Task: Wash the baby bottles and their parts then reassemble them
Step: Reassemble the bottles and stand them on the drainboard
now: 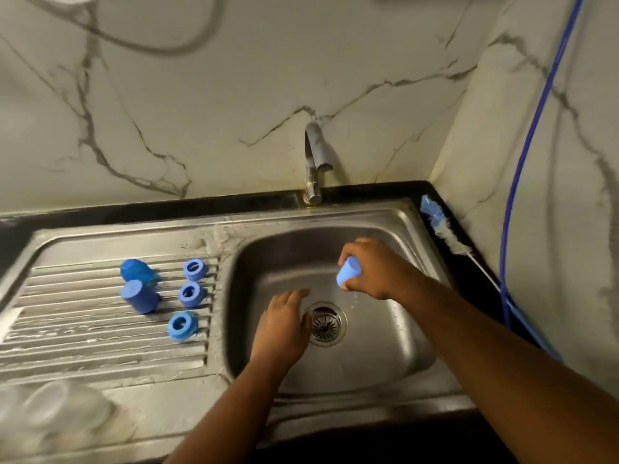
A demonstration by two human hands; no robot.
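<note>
Head view: right hand [371, 272] grips a blue cap [348, 277] over the sink [385, 356], drips falling below the grip, left hand [281, 326] open lower-left; advise draining it mouth-down before racking.

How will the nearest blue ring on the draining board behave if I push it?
The blue ring looks like hollow plastic: probably light and stiff. The ribbed draining board looks wet, so it may skid. Being round, it could roll if tipped on edge.
</note>
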